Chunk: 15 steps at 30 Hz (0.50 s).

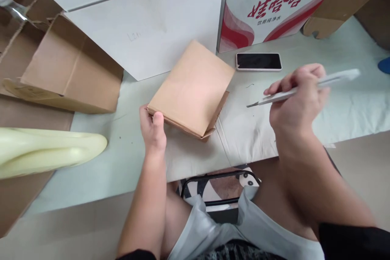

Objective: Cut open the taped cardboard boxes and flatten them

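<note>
Carton: brown, centre of frame, long axis lower left to upper right. Left hand closed on its lower-left corner, thumb on the near edge. Right hand, right of centre, fingers wrapped round pale cutter; tip points left toward the carton's right side, near but not touching. Loose flap on that side, so right hand nearer it. Phone above the cutter.

a pale, creased tabletop bears a phone, a white box, a red-and-white carton and a brown box at left.
</note>
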Tool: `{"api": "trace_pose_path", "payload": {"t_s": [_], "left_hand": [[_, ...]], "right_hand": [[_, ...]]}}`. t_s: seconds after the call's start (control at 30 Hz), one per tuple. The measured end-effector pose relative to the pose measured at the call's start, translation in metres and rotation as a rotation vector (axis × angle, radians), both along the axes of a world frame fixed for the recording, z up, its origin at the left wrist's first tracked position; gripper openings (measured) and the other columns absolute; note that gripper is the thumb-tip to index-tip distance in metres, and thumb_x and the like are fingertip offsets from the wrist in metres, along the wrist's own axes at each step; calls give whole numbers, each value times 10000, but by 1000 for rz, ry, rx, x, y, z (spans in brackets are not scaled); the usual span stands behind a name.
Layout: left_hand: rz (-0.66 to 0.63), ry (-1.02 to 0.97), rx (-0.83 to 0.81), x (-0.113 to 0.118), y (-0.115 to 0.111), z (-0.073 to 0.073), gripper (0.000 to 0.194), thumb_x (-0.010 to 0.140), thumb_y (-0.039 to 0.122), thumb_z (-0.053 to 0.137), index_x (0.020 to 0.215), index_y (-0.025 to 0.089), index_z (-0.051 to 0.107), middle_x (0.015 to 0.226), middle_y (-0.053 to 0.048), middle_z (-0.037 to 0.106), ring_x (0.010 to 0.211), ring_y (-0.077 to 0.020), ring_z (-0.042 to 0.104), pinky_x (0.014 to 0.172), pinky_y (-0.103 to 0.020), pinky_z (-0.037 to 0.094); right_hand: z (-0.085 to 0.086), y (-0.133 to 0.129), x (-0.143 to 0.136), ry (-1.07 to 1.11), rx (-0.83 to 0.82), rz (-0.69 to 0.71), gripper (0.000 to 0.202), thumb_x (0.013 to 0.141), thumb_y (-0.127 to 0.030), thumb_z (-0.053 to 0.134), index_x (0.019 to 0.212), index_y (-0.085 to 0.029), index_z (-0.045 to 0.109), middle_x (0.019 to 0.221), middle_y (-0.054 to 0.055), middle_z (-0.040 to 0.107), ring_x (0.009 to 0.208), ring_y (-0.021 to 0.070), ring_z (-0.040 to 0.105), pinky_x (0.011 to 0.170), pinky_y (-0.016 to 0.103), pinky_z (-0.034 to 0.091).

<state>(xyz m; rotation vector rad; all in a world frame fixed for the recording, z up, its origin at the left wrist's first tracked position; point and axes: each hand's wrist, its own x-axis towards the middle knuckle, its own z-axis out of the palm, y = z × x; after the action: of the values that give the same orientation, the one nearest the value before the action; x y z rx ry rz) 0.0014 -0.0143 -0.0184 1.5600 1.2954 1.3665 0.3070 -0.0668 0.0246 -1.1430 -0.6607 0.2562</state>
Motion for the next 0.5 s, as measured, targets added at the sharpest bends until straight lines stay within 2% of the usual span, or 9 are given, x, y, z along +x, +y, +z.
{"api": "trace_pose_path", "payload": {"t_s": [0.07, 0.1, 0.17, 0.23, 0.3, 0.33, 0.43, 0.5], "left_hand": [[-19, -106, -128, -3, -3, -1, 645, 856, 818, 580, 1172, 256, 591, 1232, -106, 639, 1223, -288, 624, 946, -408, 576], [-5, -161, -178, -4, -4, -1, 619, 850, 793, 595, 1180, 270, 594, 1271, -105, 635, 1227, -285, 619, 908, -392, 582], [45, -265, -263, -4, -5, -1, 522, 817, 690, 641, 1152, 291, 608, 1264, -85, 634, 1150, -268, 618, 766, -340, 565], [101, -349, -317, -2, -3, 0, 432, 740, 544, 678, 1088, 295, 622, 1163, -64, 640, 1013, -244, 601, 632, -290, 484], [129, -404, -355, 1, 0, 3, 390, 674, 441, 668, 1032, 290, 630, 1080, -50, 635, 911, -224, 565, 574, -272, 409], [134, -431, -374, 2, 1, 4, 378, 655, 412, 656, 1011, 286, 635, 1057, -47, 634, 877, -216, 550, 562, -270, 390], [117, -525, -439, 4, 3, 10, 340, 625, 348, 628, 955, 268, 656, 991, -39, 640, 794, -190, 528, 543, -257, 374], [93, -599, -497, 4, 3, 13, 300, 628, 334, 631, 915, 253, 665, 928, -36, 647, 750, -178, 537, 534, -248, 387]], "right_hand": [[-13, -1, 7, -98, -280, 109, 231, 785, -265, 654, 902, -295, 458, 528, -133, 352, 345, 87, 345, 382, 245, 306], [-18, -3, 9, -153, -437, 173, 274, 786, -270, 685, 982, -294, 495, 551, -126, 412, 358, 96, 373, 396, 255, 322], [-24, -7, 7, -289, -703, 254, 397, 790, -313, 725, 1147, -283, 552, 680, -68, 585, 459, 144, 513, 487, 308, 449], [-26, -10, 1, -465, -845, 290, 520, 801, -361, 730, 1291, -266, 581, 973, 54, 728, 741, 251, 695, 706, 437, 585], [-23, -12, -6, -626, -852, 305, 533, 825, -365, 696, 1338, -241, 624, 1237, 150, 722, 1096, 354, 713, 954, 552, 578], [-21, -12, -10, -676, -833, 320, 488, 838, -352, 670, 1310, -229, 661, 1291, 168, 712, 1204, 376, 683, 1031, 574, 550], [-11, -13, -20, -688, -792, 442, 327, 881, -325, 607, 1159, -216, 740, 1240, 150, 761, 1231, 370, 689, 1073, 568, 537], [-6, -15, -26, -598, -772, 608, 321, 939, -347, 558, 1179, -224, 732, 1258, 119, 781, 1214, 347, 710, 1069, 560, 542]]}}
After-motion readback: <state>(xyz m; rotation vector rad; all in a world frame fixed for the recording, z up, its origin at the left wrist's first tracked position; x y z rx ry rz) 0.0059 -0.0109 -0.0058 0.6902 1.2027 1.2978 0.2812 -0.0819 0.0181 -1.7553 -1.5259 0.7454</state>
